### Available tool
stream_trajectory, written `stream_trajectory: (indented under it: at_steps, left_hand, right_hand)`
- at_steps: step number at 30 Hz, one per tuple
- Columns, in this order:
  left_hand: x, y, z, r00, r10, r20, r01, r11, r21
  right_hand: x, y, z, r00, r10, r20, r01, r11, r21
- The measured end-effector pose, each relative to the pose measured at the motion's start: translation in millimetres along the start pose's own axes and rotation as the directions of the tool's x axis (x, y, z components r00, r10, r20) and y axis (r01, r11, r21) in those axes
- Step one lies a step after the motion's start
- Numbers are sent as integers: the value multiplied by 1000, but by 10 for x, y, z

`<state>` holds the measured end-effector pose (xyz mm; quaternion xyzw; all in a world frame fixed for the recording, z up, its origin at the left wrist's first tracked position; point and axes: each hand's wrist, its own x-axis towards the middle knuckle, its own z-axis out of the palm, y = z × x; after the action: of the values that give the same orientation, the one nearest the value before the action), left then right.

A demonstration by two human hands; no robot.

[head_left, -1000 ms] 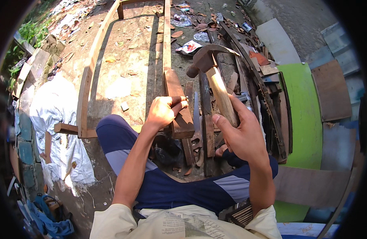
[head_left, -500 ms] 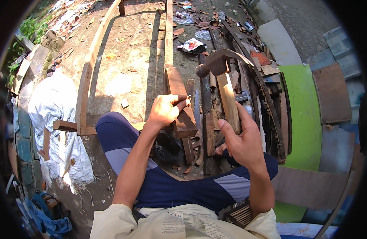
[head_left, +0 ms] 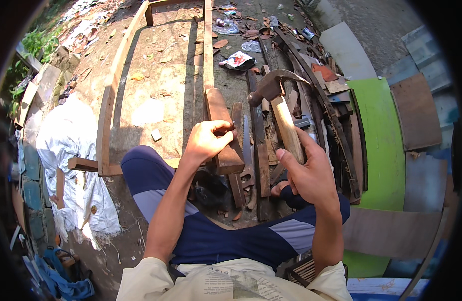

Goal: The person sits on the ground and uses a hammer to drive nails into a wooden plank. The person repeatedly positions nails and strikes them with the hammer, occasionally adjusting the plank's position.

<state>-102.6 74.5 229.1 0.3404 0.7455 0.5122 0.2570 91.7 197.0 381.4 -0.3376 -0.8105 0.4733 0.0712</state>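
The left hand [head_left: 207, 141] pinches a small nail-like item, too small to identify, against the reddish wooden block [head_left: 222, 131] lying on the frame rail above the knee. The right hand [head_left: 307, 170] is closed around the handle of the raised claw hammer [head_left: 276, 108]. Risk: an off-line blow could strike the pinching fingers or bend the item, because the fingertips sit directly at the likely strike point.

1. A crumpled white wrapper [head_left: 238, 60] with red and blue print lies on the ground beyond the hammer head, just right of the long upright plank.
2. A small clear crushed packet [head_left: 224, 23] with a colourful label lies farther off, near the top edge.
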Motion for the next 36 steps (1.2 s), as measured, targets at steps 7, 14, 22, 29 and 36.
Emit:
stream_trajectory:
  at_steps: [7, 14, 22, 29, 36]
  left_hand:
    - [31, -144, 68, 999, -27, -43, 24, 997, -71]
    - [-2, 34, 3, 996, -86, -13, 87, 995, 45]
    - [22, -87, 17, 999, 3, -42, -2, 1000, 4]
    - [21, -77, 56, 1000, -21, -23, 21, 1000, -3]
    - [24, -110, 53, 1000, -14, 13, 14, 998, -66]
  right_hand:
    - [84, -58, 96, 988, -36, 152, 42, 998, -40]
    - [165, -39, 135, 943, -333, 5, 332, 940, -84]
    - [129, -268, 90, 990, -20, 141, 29, 998, -61]
    - [149, 3, 94, 967, -182, 177, 198, 977, -76]
    - [112, 113, 80, 959, -282, 35, 283, 957, -55]
